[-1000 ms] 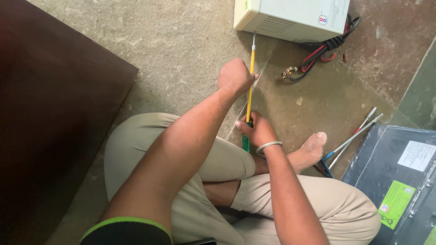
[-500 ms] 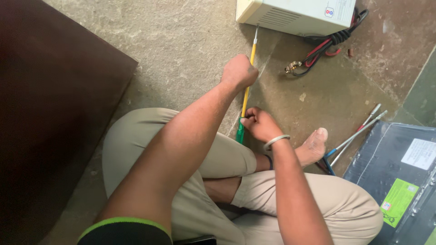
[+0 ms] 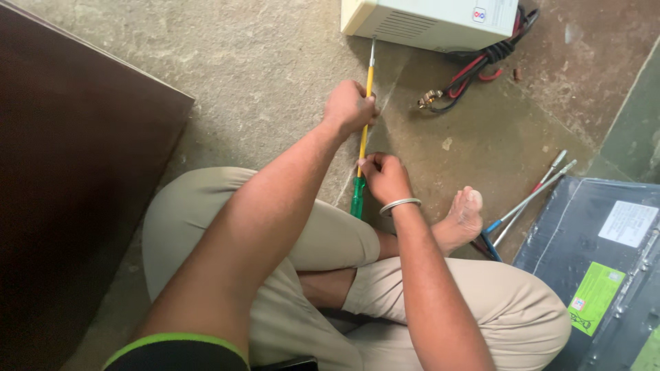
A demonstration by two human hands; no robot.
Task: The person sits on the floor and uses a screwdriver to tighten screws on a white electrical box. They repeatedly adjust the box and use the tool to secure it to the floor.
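I sit cross-legged on a stone floor. A long screwdriver (image 3: 365,130) with a yellow shaft and green handle points away from me, its metal tip at the lower edge of a cream metal box (image 3: 433,20). My left hand (image 3: 349,106) grips the yellow shaft near its middle. My right hand (image 3: 385,176), with a metal bangle on the wrist, holds the shaft just above the green handle.
Red and black cables (image 3: 481,62) with a metal terminal (image 3: 430,99) trail from the box. Two more screwdrivers (image 3: 529,199) lie by my bare foot (image 3: 462,220). A dark grey case (image 3: 598,261) with labels sits at the right, a dark brown board (image 3: 75,185) at the left.
The view has shifted slightly. Both hands stay on the screwdriver, whose tip remains at the cream box.
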